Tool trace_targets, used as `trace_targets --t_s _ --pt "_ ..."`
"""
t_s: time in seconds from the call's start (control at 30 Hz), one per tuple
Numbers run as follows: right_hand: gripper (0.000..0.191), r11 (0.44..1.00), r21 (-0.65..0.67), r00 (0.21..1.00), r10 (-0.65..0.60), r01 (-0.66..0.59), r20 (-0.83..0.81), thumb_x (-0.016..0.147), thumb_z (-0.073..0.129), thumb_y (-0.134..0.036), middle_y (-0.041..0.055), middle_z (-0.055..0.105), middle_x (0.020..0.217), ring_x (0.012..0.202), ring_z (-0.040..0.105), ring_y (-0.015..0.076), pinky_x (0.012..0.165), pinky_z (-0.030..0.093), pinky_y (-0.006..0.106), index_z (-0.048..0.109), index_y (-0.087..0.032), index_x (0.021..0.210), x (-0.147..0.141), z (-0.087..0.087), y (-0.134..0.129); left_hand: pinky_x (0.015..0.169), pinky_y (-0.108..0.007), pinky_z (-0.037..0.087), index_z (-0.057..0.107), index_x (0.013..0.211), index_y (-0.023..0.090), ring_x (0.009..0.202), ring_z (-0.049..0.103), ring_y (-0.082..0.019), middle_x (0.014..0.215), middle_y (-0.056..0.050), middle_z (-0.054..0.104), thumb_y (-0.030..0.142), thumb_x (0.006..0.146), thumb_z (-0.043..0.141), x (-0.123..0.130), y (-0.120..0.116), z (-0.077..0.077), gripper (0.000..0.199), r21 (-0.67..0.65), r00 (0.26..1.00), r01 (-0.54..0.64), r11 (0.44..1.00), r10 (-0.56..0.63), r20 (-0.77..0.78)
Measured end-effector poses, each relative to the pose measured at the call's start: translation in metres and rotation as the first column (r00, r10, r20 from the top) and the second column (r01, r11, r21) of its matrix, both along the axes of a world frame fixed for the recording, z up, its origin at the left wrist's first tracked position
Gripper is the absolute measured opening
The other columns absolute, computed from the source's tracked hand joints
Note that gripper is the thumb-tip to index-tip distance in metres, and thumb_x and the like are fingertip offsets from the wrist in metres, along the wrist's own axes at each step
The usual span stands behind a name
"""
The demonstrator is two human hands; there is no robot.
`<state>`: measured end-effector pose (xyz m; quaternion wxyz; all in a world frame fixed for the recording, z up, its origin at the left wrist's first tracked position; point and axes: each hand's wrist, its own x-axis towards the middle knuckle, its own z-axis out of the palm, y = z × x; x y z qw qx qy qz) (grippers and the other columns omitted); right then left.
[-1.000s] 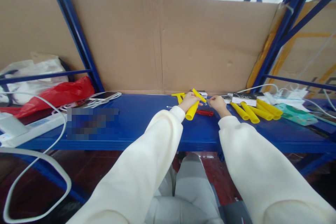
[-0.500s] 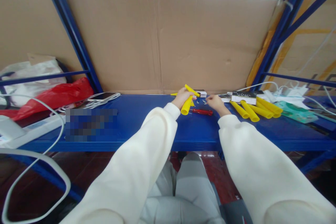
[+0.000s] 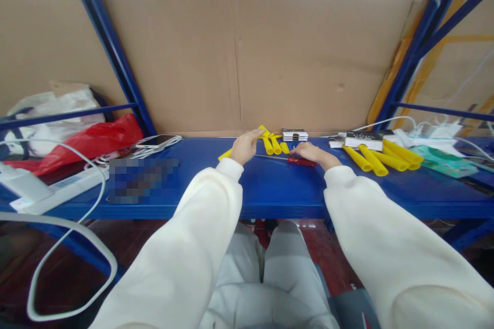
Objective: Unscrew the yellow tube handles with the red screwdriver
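Observation:
My left hand (image 3: 244,148) is above the blue tabletop, its fingers closed around a yellow tube (image 3: 225,154) whose end sticks out to the left. Just right of its fingertips, several yellow tubes (image 3: 275,146) lie close together; whether the fingers touch them I cannot tell. My right hand (image 3: 309,151) reaches down to the tabletop, fingertips together among tiny pieces too small to name. What those fingers pinch, if anything, is hidden. Below it lies a screwdriver with a red handle (image 3: 302,161), its thin shaft pointing left.
A small stack of black-and-white boxes (image 3: 295,135) stands behind the hands. At right are more yellow tubes (image 3: 372,160), a black-and-white box (image 3: 363,140) and a green packet (image 3: 443,161). A phone (image 3: 156,141), cables and a power strip (image 3: 62,193) are at left. Cardboard (image 3: 185,61) closes the back.
My left hand has moved left, away from the right hand, uncovering yellow tubes and the screwdriver's shaft. My right hand has shifted slightly left and down over the tiny pieces.

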<state>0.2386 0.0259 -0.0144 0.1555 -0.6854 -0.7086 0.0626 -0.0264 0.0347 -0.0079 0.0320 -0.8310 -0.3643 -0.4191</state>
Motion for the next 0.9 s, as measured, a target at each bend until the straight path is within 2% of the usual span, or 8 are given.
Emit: trace_targets --t_s 0.27,0.5,0.73,0.9 --pt "0.037 0.997 -0.066 0.999 -0.029 0.032 0.045 0.093 0.053 -0.039 0.0095 0.067 0.139 0.134 0.055 0.0349 0.104 0.046 0.043 0.080 -0.024 0.113 -0.007 0.005 -0.007 0.122 -0.038 0.039 0.069 0.135 0.021 0.135 0.059 -0.021 0.141 -0.006 0.066 -0.001 0.083 0.051 0.000 -0.003 -0.006 0.059 -0.020 0.999 0.037 0.999 -0.038 -0.015" --pt "0.037 0.982 -0.023 0.983 -0.185 0.185 0.010 0.092 0.056 -0.045 0.0126 0.066 0.140 0.136 0.052 0.0391 0.114 0.035 0.060 0.079 -0.025 0.113 0.003 0.003 -0.005 0.121 -0.039 0.039 0.069 0.134 0.024 0.134 0.060 -0.021 0.140 -0.004 0.067 -0.001 0.081 0.052 0.001 -0.008 -0.007 0.061 -0.042 0.999 0.037 0.998 -0.037 -0.019" --pt "0.058 0.974 -0.087 0.975 -0.213 0.208 -0.055 0.095 0.050 -0.055 0.0156 0.047 0.159 0.148 0.038 0.0414 0.118 0.029 0.064 0.064 -0.022 0.140 0.009 0.002 -0.001 0.121 -0.037 0.039 0.069 0.135 0.023 0.134 0.060 -0.021 0.141 -0.005 0.067 -0.003 0.082 0.053 0.004 -0.012 -0.006 0.061 -0.066 0.998 0.039 0.997 -0.042 -0.038" --pt "0.053 0.982 -0.083 0.983 -0.172 0.167 -0.057 0.098 0.045 -0.046 0.0095 0.041 0.164 0.151 0.033 0.0403 0.120 0.025 0.067 0.060 -0.029 0.146 0.007 0.003 0.000 0.119 -0.036 0.042 0.070 0.134 0.021 0.134 0.061 -0.021 0.141 -0.005 0.066 -0.003 0.084 0.052 0.007 -0.017 -0.005 0.058 -0.088 0.991 -0.003 0.996 -0.009 -0.132"
